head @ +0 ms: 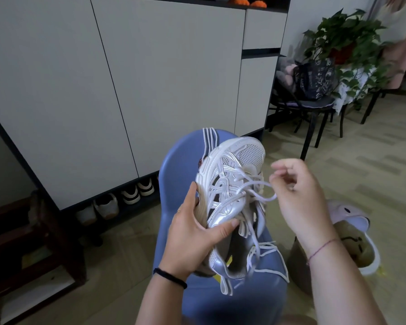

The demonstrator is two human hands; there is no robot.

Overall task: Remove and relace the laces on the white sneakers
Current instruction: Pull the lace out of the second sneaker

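Note:
My left hand (192,233) grips a white and silver sneaker (232,184) by its sole and side, toe pointing away, above a blue plastic chair (176,170). My right hand (293,191) is to the right of the shoe and pinches a loop of the white lace (265,195) that runs out of the eyelets. More lace (272,259) hangs from the shoe and lies in loose loops on the chair seat. A second lace or striped strap (209,137) drapes over the chair's back edge.
A white cabinet (150,78) stands ahead with several shoes (127,198) under it. A slipper (354,238) lies on the floor to the right. A dark chair with a bag (314,80) and a potted plant (345,36) stand at the back right. A wooden bench (33,242) is at left.

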